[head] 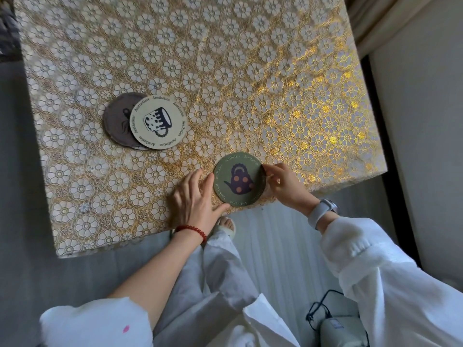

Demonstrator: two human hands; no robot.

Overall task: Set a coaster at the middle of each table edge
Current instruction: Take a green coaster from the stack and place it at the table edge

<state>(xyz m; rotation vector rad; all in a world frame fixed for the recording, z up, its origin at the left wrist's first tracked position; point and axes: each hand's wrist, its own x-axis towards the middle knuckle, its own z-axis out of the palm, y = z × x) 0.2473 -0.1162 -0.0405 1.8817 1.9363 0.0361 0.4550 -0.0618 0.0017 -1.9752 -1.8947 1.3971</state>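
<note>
Green coaster (239, 181) (teapot print) lies flat at the near edge of the table (225, 58), right of that edge's middle. Left hand (194, 199) rests beside it, fingers spread, thumb and forefinger touching its left rim. Right hand (284, 182) pinches the right rim with its fingertips. Cream coaster (157, 121) overlaps a dark coaster (117, 118), further in, to the left.

You had dim, soft light; warm glare struck the tablecloth (325, 116) from the right, and wide-angle distortion bent the edges.
</note>
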